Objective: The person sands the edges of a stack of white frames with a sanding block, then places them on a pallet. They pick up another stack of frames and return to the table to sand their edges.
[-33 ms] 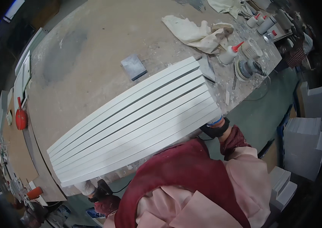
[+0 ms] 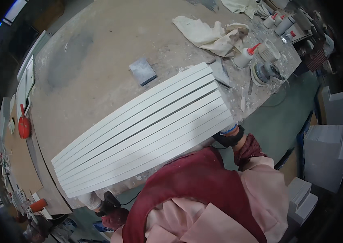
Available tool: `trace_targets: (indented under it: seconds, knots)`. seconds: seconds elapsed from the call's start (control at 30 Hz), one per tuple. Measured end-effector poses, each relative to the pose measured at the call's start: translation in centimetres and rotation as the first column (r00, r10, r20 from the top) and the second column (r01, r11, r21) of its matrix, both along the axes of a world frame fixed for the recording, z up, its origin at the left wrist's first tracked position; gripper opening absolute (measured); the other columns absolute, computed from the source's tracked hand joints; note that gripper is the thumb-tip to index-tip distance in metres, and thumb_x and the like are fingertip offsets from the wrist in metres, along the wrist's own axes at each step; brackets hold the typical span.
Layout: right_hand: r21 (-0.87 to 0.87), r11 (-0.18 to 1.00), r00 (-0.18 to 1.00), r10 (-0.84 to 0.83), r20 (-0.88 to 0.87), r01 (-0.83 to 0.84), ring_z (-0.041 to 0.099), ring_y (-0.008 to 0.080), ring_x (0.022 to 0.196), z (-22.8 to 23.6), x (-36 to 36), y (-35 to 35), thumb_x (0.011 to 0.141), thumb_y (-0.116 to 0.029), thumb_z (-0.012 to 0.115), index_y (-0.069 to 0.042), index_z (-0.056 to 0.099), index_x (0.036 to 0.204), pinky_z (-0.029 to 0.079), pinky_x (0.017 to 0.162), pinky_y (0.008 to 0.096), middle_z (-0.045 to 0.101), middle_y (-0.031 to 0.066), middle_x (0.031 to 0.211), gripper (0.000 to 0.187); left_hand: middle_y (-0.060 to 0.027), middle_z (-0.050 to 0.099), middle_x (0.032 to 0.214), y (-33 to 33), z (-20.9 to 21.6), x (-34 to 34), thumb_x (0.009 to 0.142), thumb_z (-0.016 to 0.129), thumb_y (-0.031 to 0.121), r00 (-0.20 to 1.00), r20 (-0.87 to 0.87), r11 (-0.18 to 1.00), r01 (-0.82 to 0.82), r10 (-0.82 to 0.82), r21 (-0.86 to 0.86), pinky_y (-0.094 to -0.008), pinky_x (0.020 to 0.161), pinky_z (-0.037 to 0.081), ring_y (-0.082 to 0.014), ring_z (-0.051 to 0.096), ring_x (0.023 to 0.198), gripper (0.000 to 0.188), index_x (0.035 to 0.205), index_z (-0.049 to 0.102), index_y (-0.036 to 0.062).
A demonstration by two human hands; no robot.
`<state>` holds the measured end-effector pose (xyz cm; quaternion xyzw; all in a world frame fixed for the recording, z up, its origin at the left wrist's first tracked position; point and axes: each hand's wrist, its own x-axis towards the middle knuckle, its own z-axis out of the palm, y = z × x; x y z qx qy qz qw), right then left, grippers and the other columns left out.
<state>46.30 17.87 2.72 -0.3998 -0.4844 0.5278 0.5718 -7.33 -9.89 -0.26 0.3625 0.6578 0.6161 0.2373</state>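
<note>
Several long white strips (image 2: 143, 139) lie side by side on the worktable, running from near left to far right. Narrow dark gaps show between some of them. At the near left corner of the strips is my left hand (image 2: 90, 200), in a pale knitted glove with a dark wrist wrap. My right hand (image 2: 230, 129), gloved the same way with a blue cuff edge, is at their right end. The strips hide the fingers of both hands. Beyond the strips lies a grey rectangular block (image 2: 142, 71).
The worktable (image 2: 98, 52) is stained. At its right are a cream cloth (image 2: 212, 37), a white glue bottle (image 2: 243, 59) with a red tip, a tape roll (image 2: 268, 52) and a round sander (image 2: 262, 73). A red-handled tool (image 2: 24, 126) lies far left. White stacked boards (image 2: 323, 154) stand at right.
The dark gaps between the far strips look slightly narrower. The whole view has shifted a little; both hands stay at the same ends of the strips.
</note>
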Motion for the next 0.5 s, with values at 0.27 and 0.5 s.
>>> trace_targets:
  seconds: [0.27,0.5]
  knots:
    - [0.058,0.980,0.977,0.195,-0.084,-0.191,0.048,0.0277,0.129,-2.0,1.2,0.0,0.101,-0.050,0.040,0.008,0.033,0.145,0.036,0.107,0.0356,0.045,0.0196,0.145,0.073,-0.0242,0.028,0.153,8.3,21.6,18.3,0.076,0.076,0.047,0.275,-0.921,0.933,-0.156,-0.274,-0.324,-0.0482,0.117,0.020,-0.0381,0.026,0.143,0.101,0.150,0.025,0.0002]
    - [0.138,0.915,0.922,0.360,0.142,-0.379,0.038,0.0326,0.138,-0.2,3.9,0.5,0.100,-0.054,0.028,0.007,0.021,0.150,0.031,0.111,0.0353,0.034,0.0271,0.150,0.079,-0.0295,0.028,0.151,16.3,23.2,22.5,0.060,0.066,0.082,0.086,-0.674,0.678,0.019,-0.734,-0.735,-0.0556,0.116,0.017,-0.0464,0.024,0.141,0.128,0.148,0.027,-0.0016]
